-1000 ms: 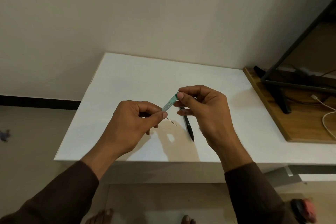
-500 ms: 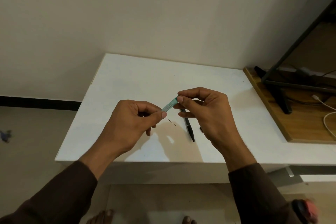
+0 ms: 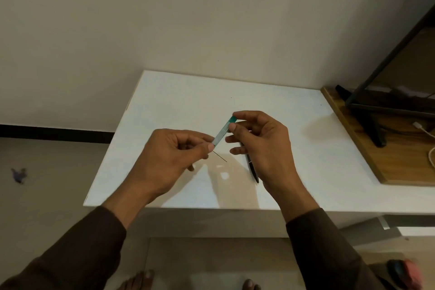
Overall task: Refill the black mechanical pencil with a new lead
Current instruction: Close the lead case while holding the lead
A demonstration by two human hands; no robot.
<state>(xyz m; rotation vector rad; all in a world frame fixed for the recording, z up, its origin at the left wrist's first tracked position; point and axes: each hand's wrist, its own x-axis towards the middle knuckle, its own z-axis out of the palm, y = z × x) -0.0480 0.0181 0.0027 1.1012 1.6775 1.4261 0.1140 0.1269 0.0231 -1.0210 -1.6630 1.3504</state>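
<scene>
Slim black mechanical pencil [image 3: 252,167] lying flat on the white rectangular counter [image 3: 179,101], toward the front edge and right of centre, tip pointing at that front edge; upper part hidden behind the right hand [image 3: 261,146]. Thin dark lead [image 3: 219,156] slanting down and rightward out from the left hand [image 3: 174,160], above the counter and just left of the pencil, not touching it. Small translucent lead tube with a teal-green cap [image 3: 223,130] held tilted between both hands, capped end up and toward the back edge. Right-hand fingers [image 3: 232,127] pinched on the tube near the cap, thumb below, forefinger above, the rest loosely curled. Left-hand fingers [image 3: 210,147] closed tight around the tube's lower end, with the lead emerging just beneath them; whether the lead is pinched there or only sliding from the tube's mouth cannot be told at this size. Dark brown sleeves [image 3: 77,256] covering both forearms. Bright spots of light on the counter beneath the tube. Brown wooden board [image 3: 367,153] butting against the counter's right edge, carrying a black metal stand [image 3: 374,122] and a white cable [image 3: 423,128]. Beige wall behind the back edge. Bare toes [image 3: 141,280] on the floor below the front edge.
</scene>
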